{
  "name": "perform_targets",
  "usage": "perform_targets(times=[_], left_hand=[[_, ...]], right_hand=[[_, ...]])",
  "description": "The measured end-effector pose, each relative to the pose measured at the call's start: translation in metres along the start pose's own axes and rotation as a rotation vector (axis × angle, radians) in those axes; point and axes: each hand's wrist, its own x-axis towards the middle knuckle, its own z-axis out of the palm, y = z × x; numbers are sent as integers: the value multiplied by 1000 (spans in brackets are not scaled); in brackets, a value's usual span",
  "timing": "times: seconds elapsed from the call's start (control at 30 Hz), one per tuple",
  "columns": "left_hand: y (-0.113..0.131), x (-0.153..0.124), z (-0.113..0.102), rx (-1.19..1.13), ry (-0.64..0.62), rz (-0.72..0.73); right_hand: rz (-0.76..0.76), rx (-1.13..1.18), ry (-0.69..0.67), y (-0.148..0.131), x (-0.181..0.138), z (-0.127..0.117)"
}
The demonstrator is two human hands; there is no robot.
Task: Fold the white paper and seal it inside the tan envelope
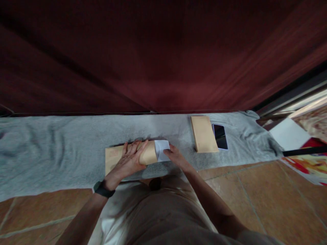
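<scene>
The brown paper envelope (127, 158) lies on the grey cloth (51, 153) just ahead of my lap, its long axis running left to right across my view. A folded white sheet (162, 149) sticks out of its right-hand mouth, so the paper's line of travel runs straight along the envelope's length.

My left hand (130, 160) lies over the middle of the envelope, fingers curled across its bulging top and gripping it against the cloth. My right hand (175, 157) sits at the open end, its fingertips closed on the near corner of the white sheet. That makes the right hand the nearer one to the sheet, with the envelope mouth just to its left. How much of the sheet is already inside I cannot tell.

Well apart to the right, a second brown envelope (203, 133) lies on the same cloth with its long axis pointing away from me, and a dark smartphone (220, 136) lies just beside its right edge. A black wristband (103, 190) sits on my left wrist.
</scene>
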Motion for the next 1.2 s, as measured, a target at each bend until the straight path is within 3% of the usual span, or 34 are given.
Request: perform_targets(times=[0.17,0.33,0.53,0.8,1.03,1.2], left_hand=[[-2,-1,1,3,7,1],[0,2,3,4,8,34],[8,9,0,5,3,67],[5,10,5,-15,21,74],[8,12,4,-21,9,87],[6,12,4,-16,17,100]], right_hand=[[4,31,141,5,0,-6],[91,71,108,8,-1,-11],[-93,-221,145,-5,6,15],[-233,-362,272,-5,7,39],[-183,-457,274,-8,2,42],[-114,-287,304,-12,2,40]])
